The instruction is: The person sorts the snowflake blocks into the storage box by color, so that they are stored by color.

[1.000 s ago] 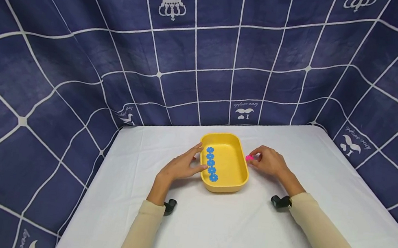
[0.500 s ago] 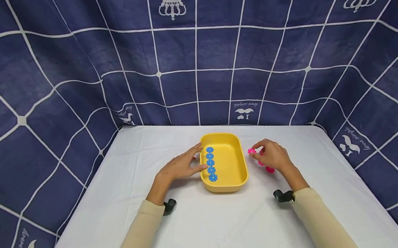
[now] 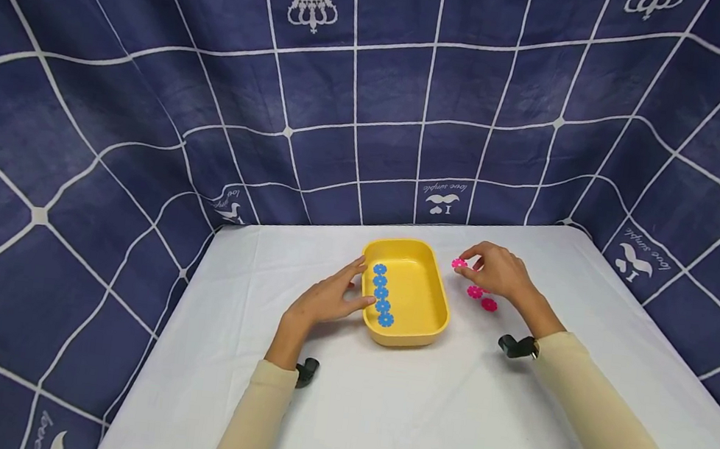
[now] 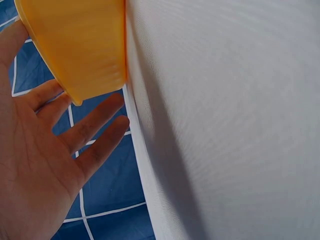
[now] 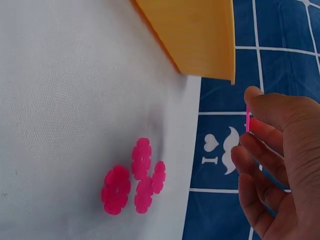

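A yellow plastic tray [image 3: 416,301] stands on the white table, with several blue flower-shaped pieces [image 3: 381,293] lined up along its left side. My left hand [image 3: 323,303] rests against the tray's left rim, fingers extended and spread. In the left wrist view, its thumb and fingertips touch the rim. Right of the tray, my right hand [image 3: 500,273] pinches a thin pink flower-shaped piece [image 5: 248,119] between thumb and index finger, above the table. Under and in front of that hand lie several loose pink flower-shaped pieces [image 5: 143,159], partly hidden by it in the head view.
The white cloth-covered table [image 3: 405,415] ends at a dark blue curtain [image 3: 388,94] with white grid lines behind and at both sides. Each forearm wears a black wrist camera, the right one [image 3: 517,346] hanging close over the cloth.
My right hand has moved away from the tray's right rim, back and to the right, with a pink piece pinched, uncovering loose pink pieces on the cloth. My left hand has stayed put.
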Action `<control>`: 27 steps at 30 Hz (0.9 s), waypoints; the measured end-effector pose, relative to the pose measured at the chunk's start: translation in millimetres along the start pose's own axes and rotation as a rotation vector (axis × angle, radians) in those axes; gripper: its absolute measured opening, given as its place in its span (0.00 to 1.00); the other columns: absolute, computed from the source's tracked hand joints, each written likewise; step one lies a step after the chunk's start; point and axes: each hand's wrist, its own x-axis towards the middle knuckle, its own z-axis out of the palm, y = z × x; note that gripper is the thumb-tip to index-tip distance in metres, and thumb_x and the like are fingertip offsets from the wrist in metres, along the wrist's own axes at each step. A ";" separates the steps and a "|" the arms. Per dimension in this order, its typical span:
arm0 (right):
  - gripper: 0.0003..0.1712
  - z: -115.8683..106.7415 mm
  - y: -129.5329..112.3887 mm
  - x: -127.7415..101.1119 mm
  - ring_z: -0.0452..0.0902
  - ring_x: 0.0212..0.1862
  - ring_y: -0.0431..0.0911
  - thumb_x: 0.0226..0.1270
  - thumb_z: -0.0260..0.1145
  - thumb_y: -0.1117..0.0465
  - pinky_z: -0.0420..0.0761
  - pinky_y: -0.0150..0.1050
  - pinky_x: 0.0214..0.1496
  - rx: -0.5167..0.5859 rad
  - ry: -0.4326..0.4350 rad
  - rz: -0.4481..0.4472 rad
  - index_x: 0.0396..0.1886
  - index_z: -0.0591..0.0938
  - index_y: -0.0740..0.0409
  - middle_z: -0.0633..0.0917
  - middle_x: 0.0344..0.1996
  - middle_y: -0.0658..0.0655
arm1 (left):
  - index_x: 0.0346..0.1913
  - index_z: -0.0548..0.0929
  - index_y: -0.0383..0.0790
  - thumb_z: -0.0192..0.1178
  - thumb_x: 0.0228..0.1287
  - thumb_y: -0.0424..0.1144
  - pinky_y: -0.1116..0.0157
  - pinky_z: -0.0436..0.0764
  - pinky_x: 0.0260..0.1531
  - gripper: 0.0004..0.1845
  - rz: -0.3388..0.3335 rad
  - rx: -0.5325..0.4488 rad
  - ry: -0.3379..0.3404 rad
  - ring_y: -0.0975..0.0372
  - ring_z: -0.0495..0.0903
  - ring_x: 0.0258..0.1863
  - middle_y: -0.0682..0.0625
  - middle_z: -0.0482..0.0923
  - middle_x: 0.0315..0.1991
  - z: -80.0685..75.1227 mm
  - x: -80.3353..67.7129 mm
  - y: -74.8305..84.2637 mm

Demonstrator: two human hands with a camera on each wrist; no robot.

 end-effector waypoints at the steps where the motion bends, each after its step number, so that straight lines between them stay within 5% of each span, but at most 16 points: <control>1: 0.25 -0.3 0.2 0.1 0.79 0.40 0.51 0.60 0.76 0.45 0.84 0.45 0.35 -0.003 -0.003 -0.003 0.53 0.87 0.53 0.86 0.42 0.58 | 0.82 0.53 0.57 0.57 0.62 0.72 0.47 0.73 0.64 0.50 -0.004 0.002 -0.002 0.61 0.77 0.64 0.64 0.54 0.79 0.0 -0.1 -0.1; 27: 0.25 5.6 -32.1 18.6 0.81 0.40 0.50 0.59 0.76 0.44 0.85 0.45 0.36 0.006 0.006 -0.061 0.52 0.87 0.51 0.87 0.43 0.56 | 0.82 0.51 0.58 0.57 0.62 0.73 0.46 0.73 0.64 0.50 -0.017 0.013 -0.004 0.61 0.77 0.64 0.66 0.55 0.78 -0.5 -0.6 0.6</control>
